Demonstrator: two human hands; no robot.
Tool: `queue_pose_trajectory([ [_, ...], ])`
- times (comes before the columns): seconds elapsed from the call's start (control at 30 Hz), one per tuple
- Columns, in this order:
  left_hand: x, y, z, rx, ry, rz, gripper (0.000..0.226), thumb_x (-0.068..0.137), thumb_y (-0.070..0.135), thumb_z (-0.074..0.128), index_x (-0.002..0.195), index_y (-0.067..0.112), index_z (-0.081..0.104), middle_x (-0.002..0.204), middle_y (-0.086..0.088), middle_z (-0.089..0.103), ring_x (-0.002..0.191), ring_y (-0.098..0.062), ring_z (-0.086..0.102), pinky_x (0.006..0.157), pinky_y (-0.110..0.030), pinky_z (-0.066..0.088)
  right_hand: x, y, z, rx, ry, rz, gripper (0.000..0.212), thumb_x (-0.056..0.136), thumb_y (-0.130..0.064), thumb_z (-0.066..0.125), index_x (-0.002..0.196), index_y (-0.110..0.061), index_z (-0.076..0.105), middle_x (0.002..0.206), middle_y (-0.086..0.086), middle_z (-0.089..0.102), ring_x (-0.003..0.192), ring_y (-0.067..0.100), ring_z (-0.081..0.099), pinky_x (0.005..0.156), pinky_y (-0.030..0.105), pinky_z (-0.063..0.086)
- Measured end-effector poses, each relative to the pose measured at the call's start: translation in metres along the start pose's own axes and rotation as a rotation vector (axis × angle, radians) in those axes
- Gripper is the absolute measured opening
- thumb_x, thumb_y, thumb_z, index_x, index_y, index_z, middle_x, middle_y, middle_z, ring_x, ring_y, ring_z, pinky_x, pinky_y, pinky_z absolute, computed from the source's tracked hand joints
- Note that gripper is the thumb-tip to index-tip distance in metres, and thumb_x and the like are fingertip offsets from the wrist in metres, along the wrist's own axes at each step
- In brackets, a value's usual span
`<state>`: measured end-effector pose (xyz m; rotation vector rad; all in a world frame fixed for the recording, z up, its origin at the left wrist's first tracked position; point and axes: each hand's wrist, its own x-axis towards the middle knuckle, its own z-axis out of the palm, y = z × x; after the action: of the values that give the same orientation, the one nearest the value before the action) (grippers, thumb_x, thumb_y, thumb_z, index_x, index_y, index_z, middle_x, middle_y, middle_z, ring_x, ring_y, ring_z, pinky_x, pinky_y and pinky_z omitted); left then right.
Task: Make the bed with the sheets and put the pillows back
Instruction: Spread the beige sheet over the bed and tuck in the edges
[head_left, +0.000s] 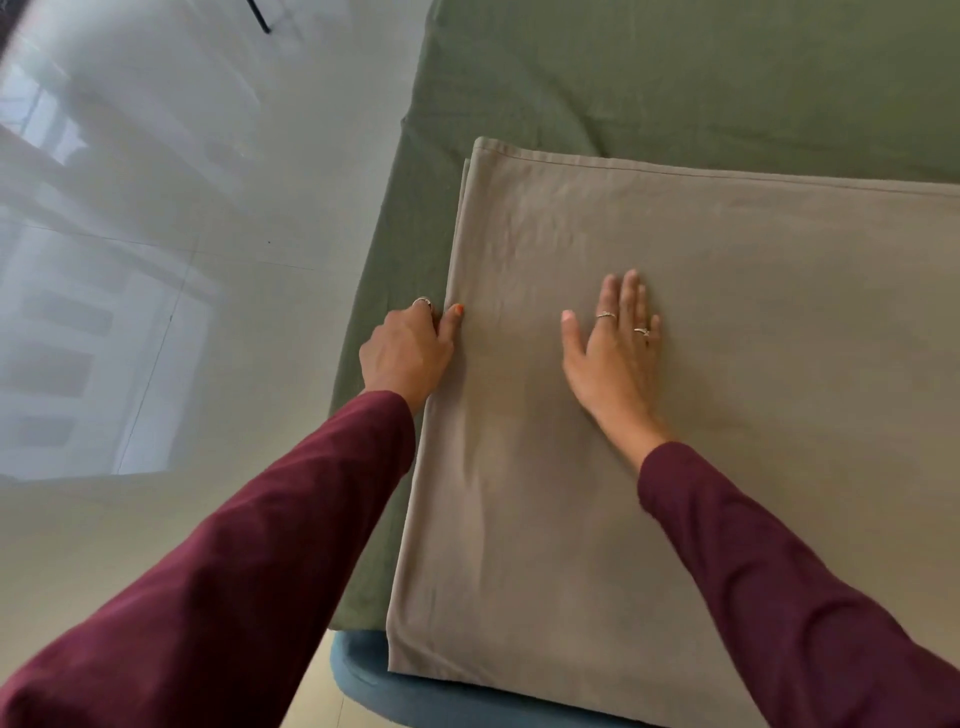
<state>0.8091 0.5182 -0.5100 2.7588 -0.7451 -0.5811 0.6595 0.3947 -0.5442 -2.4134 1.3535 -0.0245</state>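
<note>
My right hand (615, 345) lies flat, fingers straight and together, palm pressed on the folded taupe sheet (701, 389), with 2 rings showing on its fingers. My left hand (408, 353) sits at that sheet's left edge, thumb on top of the fabric and the other fingers curled down beside the edge; I read it as pinching the edge, though the fingers underneath are hidden. Both arms wear maroon sleeves (249, 571). The taupe sheet lies on the green sheet (675, 78) that covers the bed, near the bed's left side. A blue rounded bed frame (415, 691) shows below it. Glossy pale floor (156, 234) spreads to the left.
</note>
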Motion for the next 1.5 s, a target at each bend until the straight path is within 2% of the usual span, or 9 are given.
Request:
queue_pose_trajectory([
  [0.07,0.002,0.000,0.006,-0.027,-0.004,-0.009,0.041,0.097,0.049,0.038,0.091,0.011,0.054,0.088,-0.007,0.060,0.085,-0.033,0.059,0.068,-0.035,0.042,0.004,-0.006,0.010,-0.121,0.008,0.030,0.072,0.099,-0.048,0.028,0.152,-0.004,0.007,0.160,0.015,0.001,0.149,0.026,0.000,0.119,0.044,0.000],
  [0.2,0.009,-0.001,0.010,-0.068,-0.007,-0.067,0.031,0.097,0.044,0.041,0.083,0.017,0.048,0.083,-0.004,0.055,0.086,-0.034,0.057,0.067,-0.033,0.036,-0.007,-0.037,0.026,-0.128,-0.089,-0.268,0.067,0.101,-0.045,0.023,0.153,-0.007,0.003,0.161,0.010,-0.003,0.149,0.022,-0.005,0.118,0.041,-0.006],
  [0.33,0.007,0.003,0.009,-0.097,0.023,-0.082,0.029,0.098,0.039,0.041,0.088,0.013,0.050,0.083,-0.005,0.056,0.086,-0.034,0.058,0.066,-0.034,0.038,0.015,-0.050,0.013,0.156,-0.343,-0.639,0.051,0.104,-0.035,0.024,0.152,-0.018,0.023,0.160,-0.001,0.012,0.148,0.010,0.006,0.120,0.035,-0.001],
  [0.47,-0.023,0.009,0.017,-0.098,0.182,-0.032,0.031,0.097,0.031,0.045,0.123,0.014,0.045,0.127,-0.005,0.047,0.114,-0.025,0.048,0.089,-0.039,0.040,0.053,-0.029,0.005,0.055,-0.013,-0.345,0.058,0.101,-0.042,0.027,0.152,-0.014,0.023,0.160,0.006,0.013,0.148,0.017,0.010,0.119,0.041,0.002],
  [0.53,-0.052,0.011,0.026,-0.064,0.238,0.073,0.047,0.098,0.033,0.042,0.140,0.014,0.035,0.148,-0.005,0.032,0.132,-0.021,0.035,0.106,-0.035,0.031,0.067,-0.021,0.004,-0.091,0.001,-0.109,0.069,0.100,-0.047,0.026,0.153,-0.007,0.011,0.161,0.012,0.002,0.149,0.023,0.001,0.119,0.042,0.000],
  [0.6,-0.081,0.010,0.037,-0.044,0.162,0.197,0.056,0.099,0.038,0.034,0.150,0.016,0.022,0.158,-0.003,0.016,0.144,-0.015,0.016,0.117,-0.029,0.015,0.074,-0.025,0.007,-0.172,-0.040,-0.082,0.075,0.099,-0.051,0.022,0.152,-0.002,0.003,0.160,0.015,-0.003,0.149,0.024,-0.004,0.120,0.043,-0.002],
  [0.7,-0.108,-0.009,0.056,0.040,0.022,0.253,0.059,0.100,0.048,0.021,0.152,0.025,0.007,0.159,0.004,0.005,0.146,-0.008,-0.001,0.118,-0.026,0.002,0.081,-0.045,0.016,-0.184,-0.079,-0.217,0.076,0.098,-0.054,0.020,0.152,-0.003,0.000,0.160,0.014,-0.005,0.148,0.024,-0.007,0.119,0.041,-0.006],
  [0.9,-0.108,-0.026,0.059,0.139,-0.019,0.240,0.058,0.097,0.043,0.029,0.151,0.026,0.017,0.158,0.009,0.012,0.145,-0.006,0.008,0.119,-0.028,0.007,0.106,-0.081,0.031,-0.213,-0.093,-0.385,0.069,0.100,-0.046,0.021,0.152,-0.005,0.003,0.161,0.011,-0.004,0.149,0.021,-0.004,0.120,0.038,-0.003],
  [1.5,-0.132,-0.037,0.063,0.123,-0.007,0.207,0.059,0.098,0.044,0.026,0.152,0.023,0.013,0.159,0.006,0.008,0.146,-0.010,0.005,0.118,-0.032,0.008,0.140,-0.119,0.037,-0.237,-0.138,-0.414,0.063,0.102,-0.043,0.015,0.153,-0.009,0.000,0.161,0.007,-0.007,0.148,0.019,-0.007,0.120,0.037,-0.005],
])
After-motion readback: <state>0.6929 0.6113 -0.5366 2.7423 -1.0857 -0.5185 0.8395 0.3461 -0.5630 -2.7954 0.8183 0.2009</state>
